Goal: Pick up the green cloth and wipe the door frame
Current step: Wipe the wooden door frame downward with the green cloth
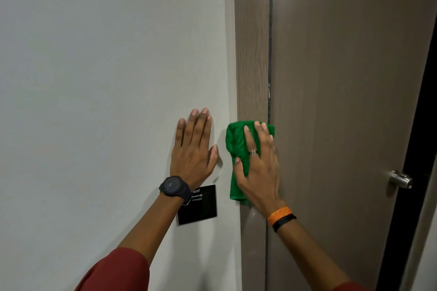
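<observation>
The green cloth point(236, 149) is bunched flat against the wood-grain door frame point(251, 54), a vertical strip between the white wall and the door. My right hand point(259, 165) lies spread on top of the cloth and presses it onto the frame, fingers pointing up. Part of the cloth hangs below my palm. My left hand point(195, 149) rests flat on the white wall just left of the frame, fingers apart, holding nothing.
The brown door point(343, 101) stands to the right of the frame, with a metal handle point(400, 179) near its right edge. A black wall panel point(201, 205) sits under my left wrist. A dark gap point(416, 149) runs beside the door's far edge.
</observation>
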